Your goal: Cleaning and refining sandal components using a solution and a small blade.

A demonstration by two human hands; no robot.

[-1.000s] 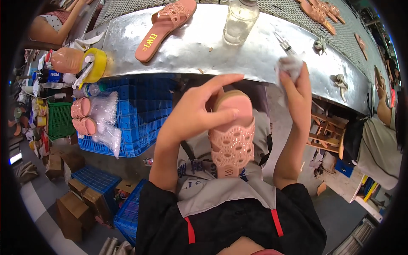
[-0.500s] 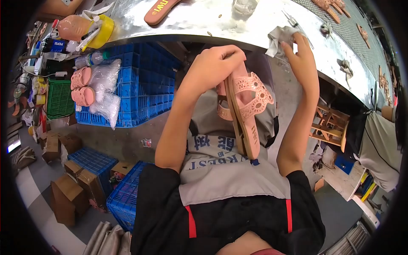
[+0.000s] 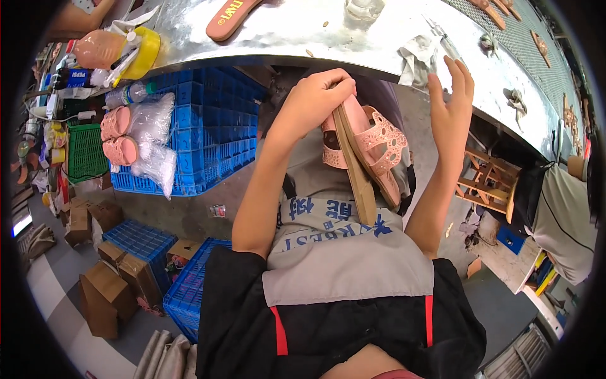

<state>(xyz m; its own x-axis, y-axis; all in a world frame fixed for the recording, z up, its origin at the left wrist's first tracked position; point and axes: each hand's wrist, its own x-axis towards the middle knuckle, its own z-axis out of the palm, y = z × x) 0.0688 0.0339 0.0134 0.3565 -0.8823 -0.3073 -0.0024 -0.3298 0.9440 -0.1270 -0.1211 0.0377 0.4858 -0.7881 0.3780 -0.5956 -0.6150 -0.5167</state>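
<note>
Two hands at frame centre — the left hand [image 3: 315, 104] grips a pink sandal [image 3: 369, 148] on edge; the right hand [image 3: 449, 104] is open, empty, beside a rag [image 3: 416, 57].

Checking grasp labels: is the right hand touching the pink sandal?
Apart. The head view shows the open right hand raised beside the pink sandal, a clear gap between; only the left hand grips it.

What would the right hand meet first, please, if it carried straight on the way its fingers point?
Probably the crumpled grey cloth at the shiny metal table's edge; the right hand points its open fingers towards it, though depth is unclear.
</note>
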